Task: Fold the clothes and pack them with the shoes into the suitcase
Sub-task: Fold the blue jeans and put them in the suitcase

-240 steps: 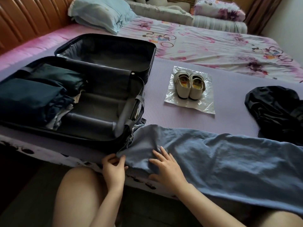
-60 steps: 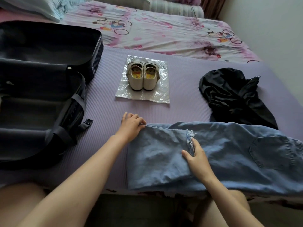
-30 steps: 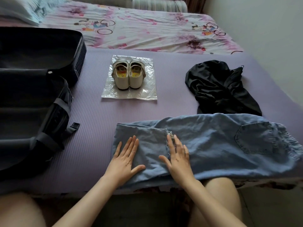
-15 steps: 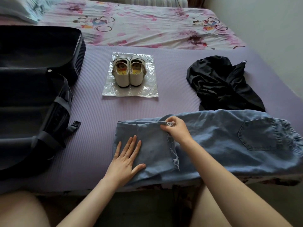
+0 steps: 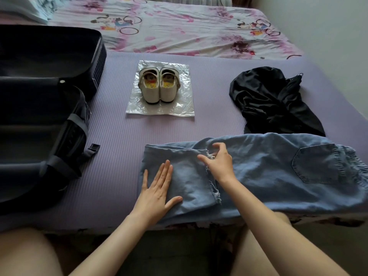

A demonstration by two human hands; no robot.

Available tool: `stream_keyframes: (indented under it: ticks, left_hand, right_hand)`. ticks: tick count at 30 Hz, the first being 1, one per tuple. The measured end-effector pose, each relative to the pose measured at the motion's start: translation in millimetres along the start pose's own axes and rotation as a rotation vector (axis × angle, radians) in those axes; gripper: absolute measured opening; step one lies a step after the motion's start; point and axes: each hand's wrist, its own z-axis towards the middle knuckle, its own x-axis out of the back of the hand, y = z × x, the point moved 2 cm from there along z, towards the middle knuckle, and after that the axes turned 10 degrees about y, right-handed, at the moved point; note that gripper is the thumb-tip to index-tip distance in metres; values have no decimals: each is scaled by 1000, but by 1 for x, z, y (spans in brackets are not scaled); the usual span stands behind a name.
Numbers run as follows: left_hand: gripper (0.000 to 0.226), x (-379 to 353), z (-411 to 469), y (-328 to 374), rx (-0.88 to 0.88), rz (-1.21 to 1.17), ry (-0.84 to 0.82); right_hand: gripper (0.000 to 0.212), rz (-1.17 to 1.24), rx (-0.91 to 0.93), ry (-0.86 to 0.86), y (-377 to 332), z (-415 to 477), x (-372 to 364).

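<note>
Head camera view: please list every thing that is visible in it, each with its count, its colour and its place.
jeans: one, light blue, along the near edge of the mat, frayed leg end folded over
shoes: one pair, white with yellow insoles, side by side on the plastic bag
plastic bag: one, clear, flat on the middle of the mat
black garment: one, black, crumpled on the mat beyond the jeans, to the right
suitcase: one, black, lying open at the left
mat: one, purple, ribbed, under everything above
bedsheet: one, white and pink with flowers, beyond the mat
left hand: one, flat on the folded leg end
right hand: one, fingers arched over the frayed hem
</note>
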Motion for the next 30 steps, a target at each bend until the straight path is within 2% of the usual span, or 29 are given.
stream_keyframes:
  ticks: [2,3,5,7,9,12,14,16,19,24,28,30]
  left_hand:
    - [86,-1,-4,1,-1,14,1]
    - [84,-3,-6,0,-5,28,-5]
    - [81,-5,-7,-2,-18,39,-13]
    - [77,-2,-5,0,-43,45,-2]
    - [74,1,-5,2,-55,49,-16]
    - [74,-3,-4,1,-52,49,-65]
    - [76,-2,-3,0,-37,34,-74]
    - [82,1,1,3,-46,0,-50]
    - [81,9,0,8,-60,-2,-2]
    - [81,2,0,4,-27,5,-63]
    - [80,8,-1,9,-53,-23,-48]
    - [75,9,-6,17,-126,10,-29]
  right_hand:
    - [62,-65,-118,-108,7,-1,5]
    - [59,-105,-122,-161,10,-3,7]
    - [37,-120,-42,-211,11,-6,11]
    - [17,22,2,-182,9,-7,13]
    - [10,136,2,-140,5,-8,15]
    - [11,4,51,-49,4,-16,13]
    - [11,-213,115,-11,7,-25,9]
    - [28,-378,206,43,12,-34,10]
    - [52,-377,356,158,15,-46,15]
    - [69,-287,145,-21,32,-58,13]
    - [71,-220,78,-14,37,-64,9]
    - [68,-199,128,63,35,-70,12]
